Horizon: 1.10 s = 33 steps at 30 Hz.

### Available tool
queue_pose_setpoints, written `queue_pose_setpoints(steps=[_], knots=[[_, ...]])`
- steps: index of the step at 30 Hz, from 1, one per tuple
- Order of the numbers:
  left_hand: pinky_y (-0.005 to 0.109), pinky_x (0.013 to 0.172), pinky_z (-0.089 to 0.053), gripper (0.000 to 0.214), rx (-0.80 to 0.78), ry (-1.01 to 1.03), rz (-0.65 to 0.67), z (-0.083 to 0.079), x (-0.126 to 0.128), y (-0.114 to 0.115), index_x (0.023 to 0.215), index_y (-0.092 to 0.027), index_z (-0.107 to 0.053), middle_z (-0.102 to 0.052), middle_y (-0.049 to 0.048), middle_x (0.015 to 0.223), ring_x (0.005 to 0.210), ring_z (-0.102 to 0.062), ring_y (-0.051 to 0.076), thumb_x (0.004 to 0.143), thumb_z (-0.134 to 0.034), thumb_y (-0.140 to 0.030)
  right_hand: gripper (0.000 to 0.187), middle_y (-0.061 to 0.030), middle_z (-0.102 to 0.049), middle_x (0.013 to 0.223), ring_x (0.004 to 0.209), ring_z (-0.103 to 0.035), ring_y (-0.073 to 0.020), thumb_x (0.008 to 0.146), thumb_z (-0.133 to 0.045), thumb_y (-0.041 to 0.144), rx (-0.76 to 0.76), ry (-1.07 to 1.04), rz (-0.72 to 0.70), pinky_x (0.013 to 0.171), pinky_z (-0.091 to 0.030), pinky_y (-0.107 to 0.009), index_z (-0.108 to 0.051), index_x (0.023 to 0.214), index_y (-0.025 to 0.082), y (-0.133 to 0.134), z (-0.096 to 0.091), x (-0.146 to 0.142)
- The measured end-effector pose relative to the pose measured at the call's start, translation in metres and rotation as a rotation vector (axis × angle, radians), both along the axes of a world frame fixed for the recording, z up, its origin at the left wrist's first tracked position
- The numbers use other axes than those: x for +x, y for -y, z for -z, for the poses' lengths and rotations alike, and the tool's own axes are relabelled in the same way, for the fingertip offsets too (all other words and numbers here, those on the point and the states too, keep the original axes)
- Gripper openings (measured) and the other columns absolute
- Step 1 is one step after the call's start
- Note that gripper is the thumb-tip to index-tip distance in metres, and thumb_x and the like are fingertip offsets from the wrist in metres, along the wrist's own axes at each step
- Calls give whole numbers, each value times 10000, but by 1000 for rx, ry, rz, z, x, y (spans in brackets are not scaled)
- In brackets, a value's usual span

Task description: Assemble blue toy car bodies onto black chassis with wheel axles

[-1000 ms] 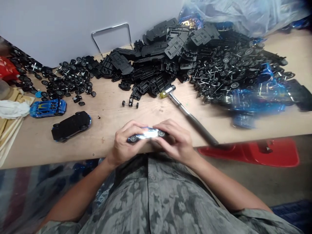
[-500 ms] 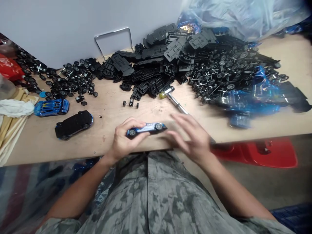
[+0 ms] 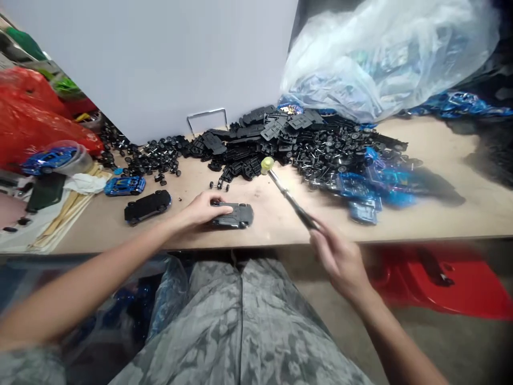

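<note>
My left hand [image 3: 206, 208] grips a toy car [image 3: 238, 215] that lies on the table upside down, its dark underside facing up. The thumb rests across the car's base. In my right hand [image 3: 339, 254] is a hammer [image 3: 289, 197], closed round the dark end of its handle. Its yellowish head is raised to the upper right of the car, apart from it. A small wheel axle [image 3: 219, 186] sits just behind the car. Left of my left hand another overturned toy car [image 3: 147, 207] lies near a blue toy car [image 3: 125, 185].
Black chassis parts [image 3: 244, 144] and wheel axles [image 3: 328, 155] are heaped along the back. Blue car bodies [image 3: 356, 187] lie to the right. A plastic bag [image 3: 385, 59] stands behind them. A red stool [image 3: 452, 283] is below the table edge; a red bag [image 3: 36, 117] is far left.
The toy car has been turned from its side to upside down and set on the table. My right hand, empty before, has taken hold of the hammer and lifted it.
</note>
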<state>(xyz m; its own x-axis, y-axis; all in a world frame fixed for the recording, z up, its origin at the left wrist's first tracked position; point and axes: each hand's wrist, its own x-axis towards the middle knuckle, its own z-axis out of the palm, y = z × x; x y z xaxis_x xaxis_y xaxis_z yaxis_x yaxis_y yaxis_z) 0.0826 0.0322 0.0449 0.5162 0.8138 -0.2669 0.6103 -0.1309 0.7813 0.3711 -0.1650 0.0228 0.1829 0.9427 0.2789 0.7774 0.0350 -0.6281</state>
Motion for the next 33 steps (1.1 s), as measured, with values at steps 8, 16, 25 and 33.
queue_pose_setpoints(steps=[8,16,25,33], knots=[[303,686,-411,489,-77,-16,-11,-1,0,-5,769,-160,-709,-660,18,760,729,-572,183,610,-791,-615,458,-56,-820,1017,686,-775,-176,1047,-483,278,54,-372,-11,620,-656,-260,-564,1496,229,51,27,-32],[277,660,-426,499,-96,-14,-18,-6,0,-1,775,-152,-696,-663,10,758,721,-578,167,622,-802,-614,452,-37,-796,847,578,-717,-156,1047,-472,279,39,-406,-123,541,-623,-238,-580,1480,210,53,22,-29],[429,1063,-448,398,190,31,32,4,-5,13,1082,-180,-751,-717,92,1176,1130,-641,254,882,-639,-506,540,-98,-684,1399,1143,-755,-231,1022,-484,138,95,-154,-255,934,-657,-304,-480,1553,236,62,20,-25],[507,1101,-464,662,405,-103,316,-2,-18,28,1393,-219,-622,-597,129,1304,1228,-572,309,847,-739,-575,463,-106,-763,1264,977,-802,-230,1049,-467,208,62,63,-199,780,-665,-286,-540,1506,192,47,20,-13]])
